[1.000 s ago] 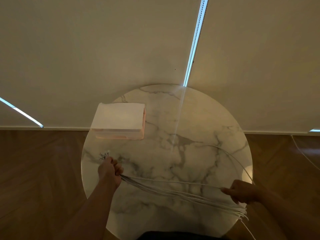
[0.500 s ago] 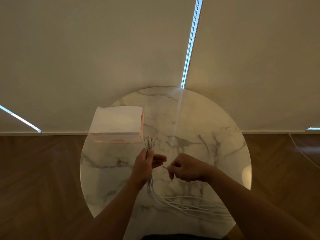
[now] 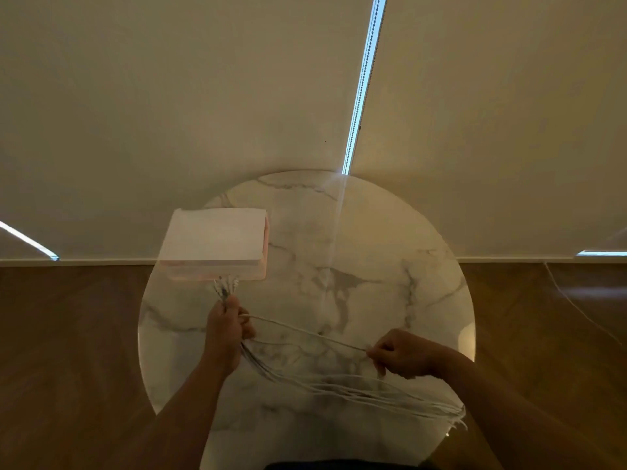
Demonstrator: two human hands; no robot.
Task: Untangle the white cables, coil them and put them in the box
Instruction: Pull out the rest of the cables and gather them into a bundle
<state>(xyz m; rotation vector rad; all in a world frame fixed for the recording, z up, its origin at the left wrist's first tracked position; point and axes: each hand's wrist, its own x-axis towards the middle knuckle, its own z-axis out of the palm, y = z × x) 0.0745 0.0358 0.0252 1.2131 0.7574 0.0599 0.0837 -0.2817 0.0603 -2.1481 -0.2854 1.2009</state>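
Observation:
My left hand (image 3: 225, 329) grips a bundle of several white cables (image 3: 342, 388) near their plug ends, which stick up just in front of the box. The bundle trails down and right across the round marble table (image 3: 339, 232) and hangs over its right front edge. My right hand (image 3: 403, 354) pinches a single white cable (image 3: 305, 332) stretched between both hands. The white box (image 3: 213, 239) with a pinkish side sits at the table's back left, lid shut.
Wooden floor surrounds the table on both sides. A pale wall or blind with a bright vertical slit stands behind. Another thin cable (image 3: 570, 300) lies on the floor at the far right.
My right hand moved right and away from the left, drawing one cable taut between them. My left hand shifted left and slightly nearer, the plug ends now close to the box.

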